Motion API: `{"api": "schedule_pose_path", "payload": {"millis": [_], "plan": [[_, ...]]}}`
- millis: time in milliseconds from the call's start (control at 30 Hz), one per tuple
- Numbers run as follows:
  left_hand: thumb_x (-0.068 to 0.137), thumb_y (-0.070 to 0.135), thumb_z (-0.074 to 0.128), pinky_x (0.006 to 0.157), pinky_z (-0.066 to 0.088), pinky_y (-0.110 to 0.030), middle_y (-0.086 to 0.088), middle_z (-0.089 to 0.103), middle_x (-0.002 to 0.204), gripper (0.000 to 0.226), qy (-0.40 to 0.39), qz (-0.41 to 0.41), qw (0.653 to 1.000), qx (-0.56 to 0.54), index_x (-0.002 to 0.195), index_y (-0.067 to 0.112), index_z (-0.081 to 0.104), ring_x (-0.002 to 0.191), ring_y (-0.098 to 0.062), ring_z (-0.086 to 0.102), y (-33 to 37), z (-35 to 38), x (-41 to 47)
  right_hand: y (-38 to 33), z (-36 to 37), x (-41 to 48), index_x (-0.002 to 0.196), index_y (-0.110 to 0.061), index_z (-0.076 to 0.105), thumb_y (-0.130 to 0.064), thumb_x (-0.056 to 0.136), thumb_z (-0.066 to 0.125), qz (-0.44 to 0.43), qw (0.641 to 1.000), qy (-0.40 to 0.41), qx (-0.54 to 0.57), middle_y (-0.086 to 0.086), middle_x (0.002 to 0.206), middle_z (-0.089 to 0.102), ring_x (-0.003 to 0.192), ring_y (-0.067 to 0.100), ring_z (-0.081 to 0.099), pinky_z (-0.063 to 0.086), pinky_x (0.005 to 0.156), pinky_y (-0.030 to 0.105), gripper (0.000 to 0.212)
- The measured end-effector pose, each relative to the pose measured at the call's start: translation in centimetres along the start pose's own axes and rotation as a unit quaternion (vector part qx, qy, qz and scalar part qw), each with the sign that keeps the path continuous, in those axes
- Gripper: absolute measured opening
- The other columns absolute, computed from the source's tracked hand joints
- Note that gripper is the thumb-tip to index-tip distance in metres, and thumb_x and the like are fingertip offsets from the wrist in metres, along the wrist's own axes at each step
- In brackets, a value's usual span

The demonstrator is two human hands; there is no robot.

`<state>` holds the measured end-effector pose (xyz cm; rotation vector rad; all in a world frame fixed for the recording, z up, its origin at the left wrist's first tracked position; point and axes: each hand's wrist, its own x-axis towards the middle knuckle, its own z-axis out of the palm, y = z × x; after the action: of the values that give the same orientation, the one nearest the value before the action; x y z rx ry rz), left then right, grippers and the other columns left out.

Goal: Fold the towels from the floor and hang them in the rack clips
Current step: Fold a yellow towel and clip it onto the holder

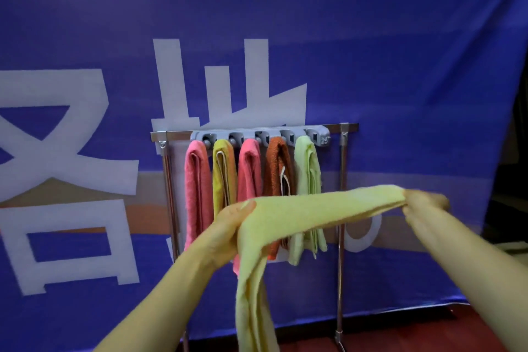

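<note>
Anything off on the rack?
All five clips on the rack look taken, so the pale yellow towel held between the left hand and right hand has no visible free slot. A white loop dangles from the orange towel.

- Clip strip (260,134): all five clips are occupied, left to right, by a pink towel (197,180), mustard towel (224,171), second pink towel (249,168), rust-orange towel (278,168) and pale green towel (307,168), which hang close side by side.
- Pale yellow towel (314,208), stretched between the left hand (228,226) and right hand (425,203), crosses in front of the hung towels' lower halves.
- Open gap between the pale green towel and the right post (341,208). Narrower gap beside the left post (170,194).
- Open space above the top bar (350,125).
- Blue banner (400,66) closes off the rear.
</note>
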<state>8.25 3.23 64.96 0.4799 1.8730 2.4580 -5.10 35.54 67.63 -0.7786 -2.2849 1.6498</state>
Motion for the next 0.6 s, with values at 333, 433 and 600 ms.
{"api": "schedule_pose_path", "payload": {"millis": [333,433,600], "plan": [[0.086,0.024,0.055,0.049,0.046,-0.015,0.006,0.062,0.053,0.024,-0.063,-0.007,0.991,0.122,0.069,0.014,0.068,0.049,-0.003,0.057,4.3,4.6,3.4,7.3,1.3,-8.4,0.085,-0.009,0.062,-0.026,0.088,0.060,-0.058,0.899,-0.400,-0.167,0.011,0.077,0.067,0.068,0.015,0.062,0.042,0.066,0.026,0.017],[0.089,0.021,0.052,0.050,0.047,-0.016,0.004,0.063,0.058,0.019,-0.132,-0.048,0.976,0.169,0.082,0.006,0.062,0.052,-0.005,0.058,5.2,5.9,3.4,2.0,1.8,-11.9,0.114,-0.017,0.062,-0.034,0.089,0.050,-0.181,0.843,-0.497,0.094,0.007,0.114,0.068,0.107,0.021,0.063,0.048,0.080,0.026,0.032],[0.086,0.016,0.056,0.049,0.049,-0.018,0.004,0.066,0.060,0.014,-0.143,-0.070,0.958,0.237,0.080,0.006,0.063,0.052,-0.006,0.061,6.4,6.5,3.2,-3.0,1.9,-15.3,0.110,-0.020,0.060,-0.041,0.079,0.050,-0.240,0.748,-0.606,0.126,0.002,0.096,0.070,0.090,0.015,0.066,0.055,0.080,0.029,0.039]]}}
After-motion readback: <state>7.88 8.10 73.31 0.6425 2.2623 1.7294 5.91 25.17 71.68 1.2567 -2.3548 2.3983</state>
